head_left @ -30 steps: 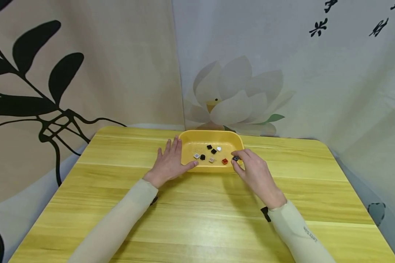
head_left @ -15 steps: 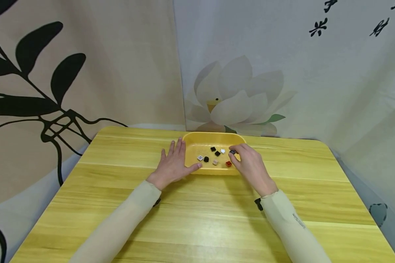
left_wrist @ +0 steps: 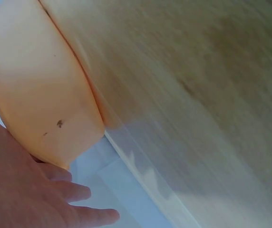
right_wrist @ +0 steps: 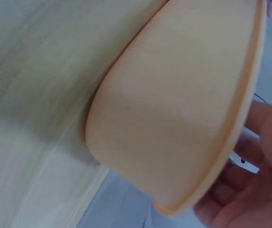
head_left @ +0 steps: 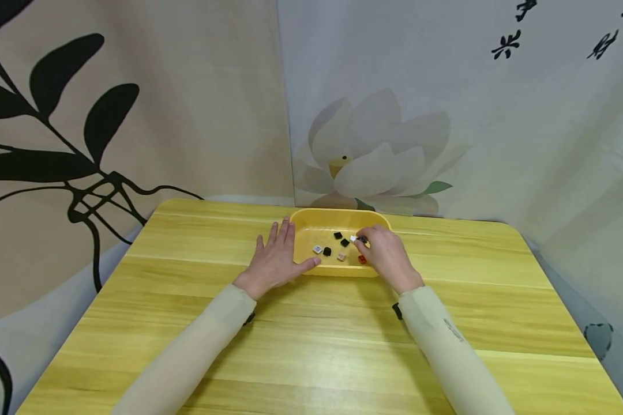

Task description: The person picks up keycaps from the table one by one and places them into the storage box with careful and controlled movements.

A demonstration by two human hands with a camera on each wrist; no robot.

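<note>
A yellow tray (head_left: 337, 271) stands at the back of the wooden table. Along its left side lies my left hand (head_left: 272, 259), fingers extended, with the thumb on the front rim. My right hand (head_left: 386, 253) reaches over the tray's right part and pinches a small dark piece (head_left: 362, 239) between thumb and fingers. Close to those fingertips is a small white piece (head_left: 353, 238). Several other small pieces lie on the tray floor, among them a red piece (head_left: 362, 259), a pale pink piece (head_left: 341, 256) and a black piece (head_left: 327, 251). Their exact kind is too small to tell.
The table (head_left: 311, 346) has a light wood grain, and its back edge runs just behind the tray. A printed cloth (head_left: 213, 115) hangs behind it. In the right wrist view, the tray's outer wall (right_wrist: 164, 109) covers most of the middle.
My right hand has moved left over the tray with the small dark piece, from near the right wall towards the white piece. The left hand keeps its place against the tray.
</note>
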